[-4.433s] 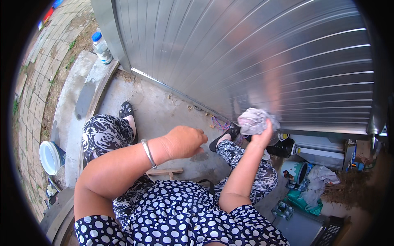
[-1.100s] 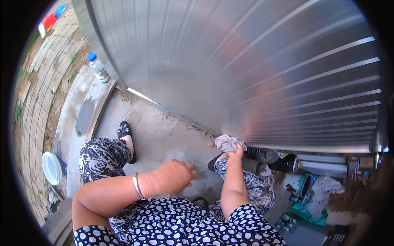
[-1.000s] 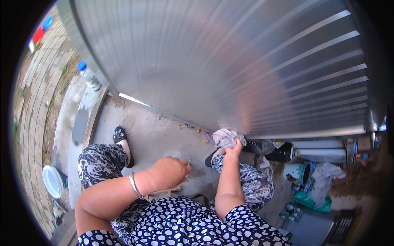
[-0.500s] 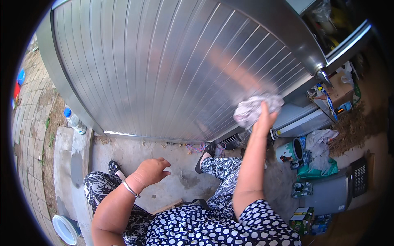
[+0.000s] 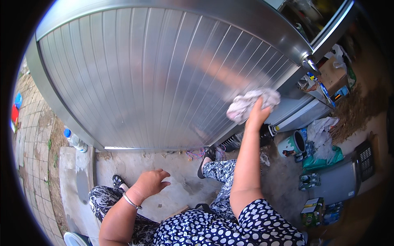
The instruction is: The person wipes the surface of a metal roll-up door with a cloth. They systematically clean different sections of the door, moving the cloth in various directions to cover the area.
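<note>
My right hand point(image 5: 258, 115) presses a crumpled whitish-pink cloth point(image 5: 245, 105) against the lower right of a silver metal door point(image 5: 119, 82) with long vertical grooves. The thumb lies over the cloth, and the other fingers are mostly hidden behind it. A blurred reflection of the arm shows in the metal. At the door's right edge, above the cloth, sticks out a shiny lever handle point(image 5: 310, 65). Over my left knee hovers my left hand point(image 5: 150, 183), its fingers loosely bent and the thumb apart, with nothing visible in it. A bangle circles that wrist.
To the left, a blue-capped plastic bottle point(image 5: 75, 140) stands by a concrete ledge point(image 5: 67, 164). On the right are a patterned bucket point(image 5: 292, 144), plastic bags point(image 5: 322, 137), a grey bin point(image 5: 334, 178) and a cardboard box point(image 5: 331, 76). Pink cord point(image 5: 195, 154) lies at the door's foot.
The whole view has tilted, bringing the door's top frame further into sight. My right hand and the cloth sit slightly further left in the picture. My left hand keeps its pose.
</note>
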The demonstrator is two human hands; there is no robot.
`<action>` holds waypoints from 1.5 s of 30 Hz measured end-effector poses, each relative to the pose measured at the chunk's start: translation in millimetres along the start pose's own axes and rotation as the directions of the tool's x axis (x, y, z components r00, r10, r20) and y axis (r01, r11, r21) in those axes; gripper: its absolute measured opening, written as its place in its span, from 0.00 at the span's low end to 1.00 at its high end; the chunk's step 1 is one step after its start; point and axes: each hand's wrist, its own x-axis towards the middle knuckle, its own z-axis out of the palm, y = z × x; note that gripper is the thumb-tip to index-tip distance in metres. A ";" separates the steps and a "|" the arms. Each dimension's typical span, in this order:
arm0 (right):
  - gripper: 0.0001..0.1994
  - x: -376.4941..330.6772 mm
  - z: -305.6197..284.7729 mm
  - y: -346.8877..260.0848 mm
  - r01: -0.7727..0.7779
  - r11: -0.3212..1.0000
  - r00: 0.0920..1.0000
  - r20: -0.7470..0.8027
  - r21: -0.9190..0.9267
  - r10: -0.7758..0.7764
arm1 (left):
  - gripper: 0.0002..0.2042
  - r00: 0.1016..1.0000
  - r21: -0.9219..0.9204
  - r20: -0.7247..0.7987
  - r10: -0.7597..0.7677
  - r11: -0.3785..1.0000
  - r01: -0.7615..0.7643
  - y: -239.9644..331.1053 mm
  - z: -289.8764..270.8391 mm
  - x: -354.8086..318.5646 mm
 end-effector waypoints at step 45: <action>0.22 -18.6 90.5 -178.6 0.646 0.754 0.733 0.377 -0.123 -0.566 | 0.16 1.000 -0.117 0.007 -0.029 0.993 0.029 -15.9 8.9 -3.6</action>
